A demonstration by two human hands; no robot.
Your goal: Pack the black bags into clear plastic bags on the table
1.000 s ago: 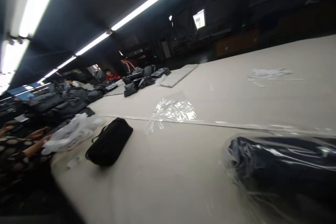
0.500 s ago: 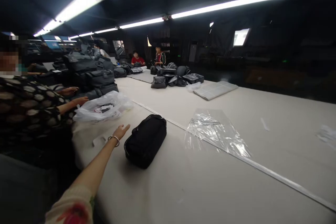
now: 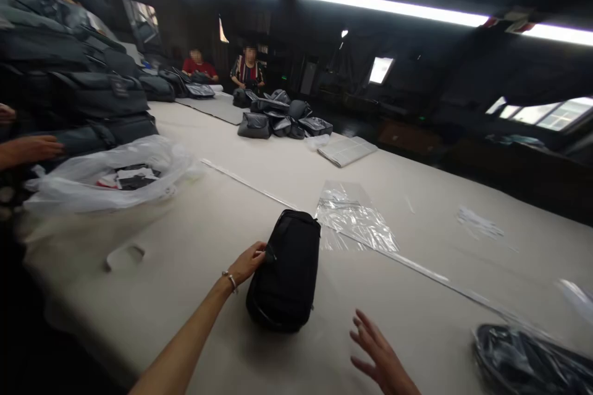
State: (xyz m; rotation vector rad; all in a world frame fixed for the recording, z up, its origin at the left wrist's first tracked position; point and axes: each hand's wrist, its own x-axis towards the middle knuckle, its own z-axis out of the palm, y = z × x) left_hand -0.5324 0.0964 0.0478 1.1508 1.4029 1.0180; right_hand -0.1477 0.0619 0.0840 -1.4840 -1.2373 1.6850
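Observation:
A black zippered bag (image 3: pixel 291 268) lies on the pale table in front of me. My left hand (image 3: pixel 248 264), with a bangle at the wrist, is closed at the bag's left side, fingers pinching its edge or a small tab there. To the right of the bag and apart from it, my right hand (image 3: pixel 376 350) hovers with spread fingers and holds nothing. Just beyond the bag, clear plastic bags (image 3: pixel 354 219) lie flat on the table.
At the left, a white plastic sack (image 3: pixel 92 194) holds labels, near a co-worker's hand (image 3: pixel 34 149). Stacked dark bags (image 3: pixel 102 95) rise behind it. More bags (image 3: pixel 278 114) sit farther back. A plastic-wrapped dark bag (image 3: pixel 523 358) lies at the lower right.
My left hand has gone from open beside the black bag to gripping its left side. My right hand has come into view. The view has swung right, and the bag stands more upright in it.

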